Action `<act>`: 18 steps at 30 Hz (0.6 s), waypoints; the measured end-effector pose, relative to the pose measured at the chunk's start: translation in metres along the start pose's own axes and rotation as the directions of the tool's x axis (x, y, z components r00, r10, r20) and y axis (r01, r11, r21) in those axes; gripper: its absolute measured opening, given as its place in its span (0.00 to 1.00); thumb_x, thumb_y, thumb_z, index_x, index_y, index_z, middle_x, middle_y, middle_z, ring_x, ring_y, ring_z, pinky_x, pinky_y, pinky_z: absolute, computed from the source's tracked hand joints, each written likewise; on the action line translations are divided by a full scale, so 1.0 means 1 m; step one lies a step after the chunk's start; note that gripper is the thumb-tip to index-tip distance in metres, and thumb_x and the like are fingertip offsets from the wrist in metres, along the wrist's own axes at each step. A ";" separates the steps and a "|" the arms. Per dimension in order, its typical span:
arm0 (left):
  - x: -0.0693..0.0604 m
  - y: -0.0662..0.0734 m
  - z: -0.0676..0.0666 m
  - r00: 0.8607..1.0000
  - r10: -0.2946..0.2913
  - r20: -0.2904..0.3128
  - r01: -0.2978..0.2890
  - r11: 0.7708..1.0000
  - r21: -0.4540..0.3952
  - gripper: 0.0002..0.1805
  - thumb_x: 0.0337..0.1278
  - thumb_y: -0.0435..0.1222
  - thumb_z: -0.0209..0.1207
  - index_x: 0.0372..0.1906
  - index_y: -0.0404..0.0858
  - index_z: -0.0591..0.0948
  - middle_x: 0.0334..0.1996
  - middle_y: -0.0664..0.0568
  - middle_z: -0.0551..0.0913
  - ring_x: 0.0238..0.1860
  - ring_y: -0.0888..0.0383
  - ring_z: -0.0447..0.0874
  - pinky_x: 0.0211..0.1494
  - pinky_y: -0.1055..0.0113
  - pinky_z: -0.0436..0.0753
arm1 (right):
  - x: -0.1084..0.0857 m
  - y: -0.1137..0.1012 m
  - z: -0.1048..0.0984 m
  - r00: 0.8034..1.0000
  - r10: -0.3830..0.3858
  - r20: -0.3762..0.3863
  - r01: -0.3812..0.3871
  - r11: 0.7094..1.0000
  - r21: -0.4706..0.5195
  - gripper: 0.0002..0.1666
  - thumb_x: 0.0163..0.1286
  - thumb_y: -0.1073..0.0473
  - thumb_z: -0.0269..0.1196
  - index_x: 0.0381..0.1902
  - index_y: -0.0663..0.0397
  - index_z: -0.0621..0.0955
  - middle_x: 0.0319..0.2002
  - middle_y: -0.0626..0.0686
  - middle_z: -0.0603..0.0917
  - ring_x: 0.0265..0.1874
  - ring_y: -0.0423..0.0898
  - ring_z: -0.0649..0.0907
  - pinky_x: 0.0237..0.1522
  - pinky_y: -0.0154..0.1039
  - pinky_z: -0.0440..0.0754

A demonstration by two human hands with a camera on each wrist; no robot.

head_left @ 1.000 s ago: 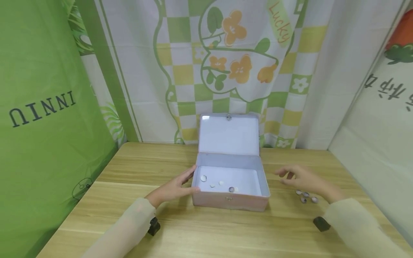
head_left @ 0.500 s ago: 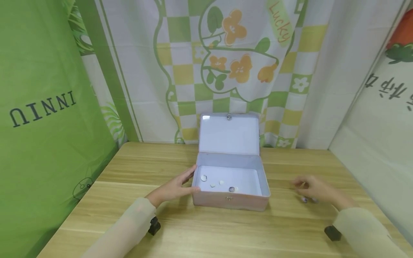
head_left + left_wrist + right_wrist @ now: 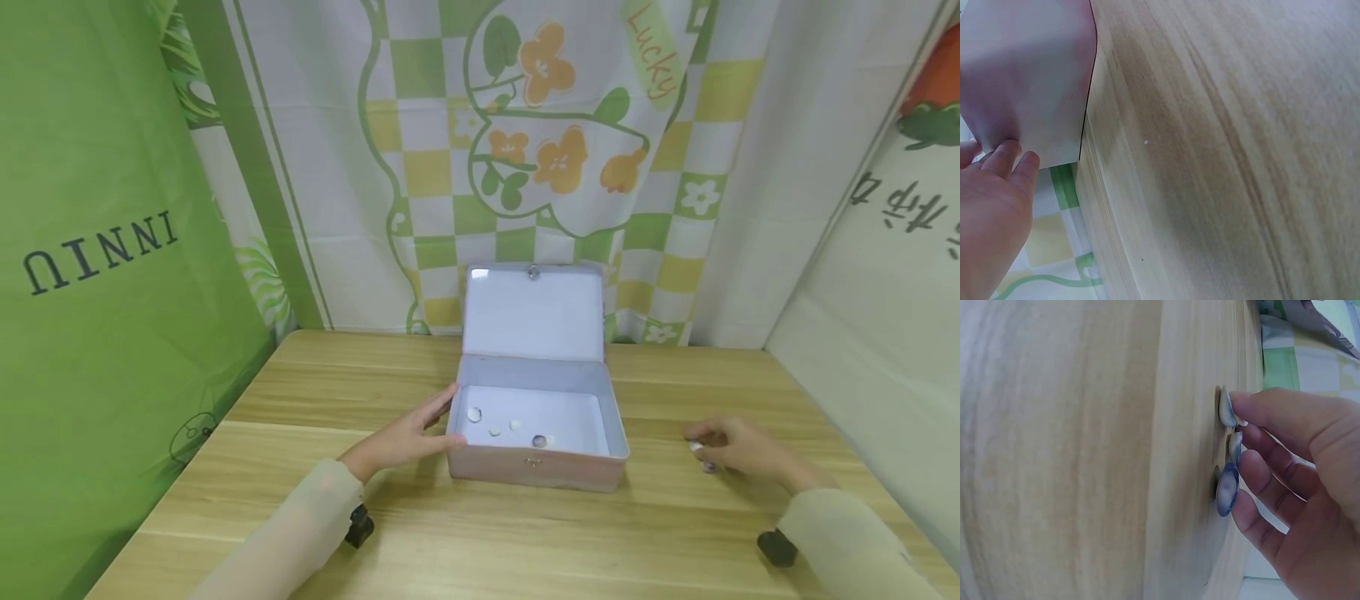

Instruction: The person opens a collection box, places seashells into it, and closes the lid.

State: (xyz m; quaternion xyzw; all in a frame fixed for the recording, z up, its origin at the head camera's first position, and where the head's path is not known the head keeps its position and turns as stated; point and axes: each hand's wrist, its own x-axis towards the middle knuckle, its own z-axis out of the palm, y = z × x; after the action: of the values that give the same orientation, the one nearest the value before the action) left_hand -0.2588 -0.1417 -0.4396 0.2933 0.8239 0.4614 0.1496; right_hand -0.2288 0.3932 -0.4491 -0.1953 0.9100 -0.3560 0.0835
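Note:
A pink tin box with a pale inside stands on the table, its lid raised at the back. Several small seashells lie scattered on its floor. My left hand rests against the box's left side, fingers and thumb spread and mostly straight; fingertips touch the wall in the left wrist view. Right of the box, my right hand is lowered to the tabletop. Its fingertips pinch a whitish seashell at table level. Beside it, under the other fingers, lie purple-tinged seashells; the hand hides some.
A wooden table carries everything. Patterned curtains hang behind it, with a green curtain at the left and a white one at the right. Black wrist cameras hang below both sleeves.
My right hand has moved right and toward me, from beside the box to the loose seashells, and its fingers have closed in on one. The left hand and the box have stayed put.

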 end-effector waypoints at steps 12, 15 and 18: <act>-0.001 0.001 0.000 1.000 0.007 0.005 -0.007 1.000 -0.011 0.52 0.67 0.52 0.62 0.82 0.42 0.42 0.81 0.47 0.40 0.78 0.46 0.47 0.77 0.46 0.52 | -0.001 -0.001 0.000 0.999 0.004 -0.043 -0.008 0.996 -0.092 0.20 0.68 0.62 0.67 0.52 0.72 0.82 0.43 0.60 0.86 0.31 0.38 0.82 0.27 0.34 0.82; 0.000 0.001 0.000 1.000 0.006 0.006 -0.006 1.000 -0.007 0.52 0.67 0.51 0.62 0.82 0.42 0.42 0.81 0.47 0.40 0.78 0.47 0.47 0.77 0.48 0.52 | -0.001 0.000 0.001 0.999 0.012 -0.038 -0.015 0.997 -0.081 0.20 0.69 0.62 0.67 0.53 0.72 0.81 0.44 0.60 0.85 0.28 0.39 0.81 0.24 0.35 0.81; 0.000 0.001 0.000 1.000 0.005 0.007 -0.005 1.000 0.000 0.53 0.67 0.51 0.62 0.82 0.42 0.42 0.81 0.47 0.40 0.78 0.48 0.47 0.77 0.49 0.52 | -0.001 0.000 0.001 0.999 0.024 -0.037 -0.027 0.998 -0.065 0.21 0.69 0.61 0.66 0.54 0.72 0.81 0.44 0.60 0.85 0.24 0.39 0.79 0.21 0.35 0.80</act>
State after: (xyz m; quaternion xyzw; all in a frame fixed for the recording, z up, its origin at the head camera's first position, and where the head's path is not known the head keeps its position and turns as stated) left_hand -0.2580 -0.1410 -0.4387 0.2969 0.8225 0.4609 0.1513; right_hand -0.2273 0.3930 -0.4503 -0.1798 0.9251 -0.3282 0.0649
